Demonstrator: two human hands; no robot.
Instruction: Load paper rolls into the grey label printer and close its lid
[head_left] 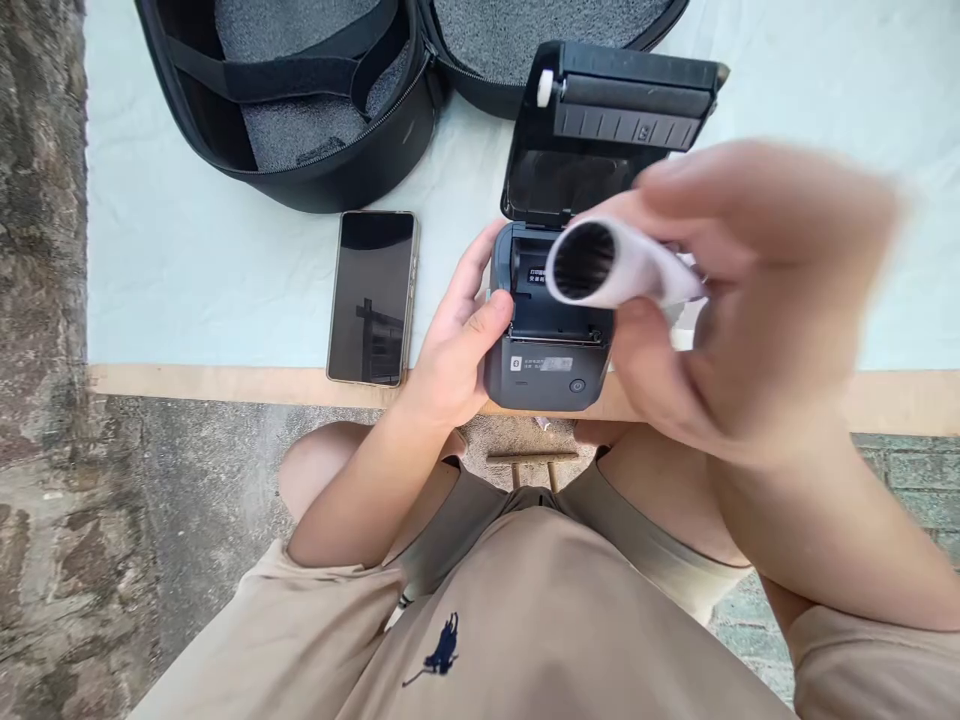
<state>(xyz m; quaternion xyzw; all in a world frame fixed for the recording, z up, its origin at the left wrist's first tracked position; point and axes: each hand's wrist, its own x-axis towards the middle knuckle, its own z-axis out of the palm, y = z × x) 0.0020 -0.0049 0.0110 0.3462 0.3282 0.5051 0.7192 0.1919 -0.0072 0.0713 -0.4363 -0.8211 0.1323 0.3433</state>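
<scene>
Right hand [750, 300]: grip closed around a paper roll [607, 265], held just above the open printer [547, 365]; blurred.
Paper roll: judged light, hollow-cored, easily crushed; best taken around its outer wrap, not by the core.
Left hand [457, 345]: grip clamped on the printer's left side, thumb on top.
Printer: set at the near edge of the worktop [187, 270], lid [607, 120] raised; judged rigid, hinge delicate.
Phone [373, 297]: laid flat just left of the printer.
Case [300, 150]: lies open, farther back.
</scene>
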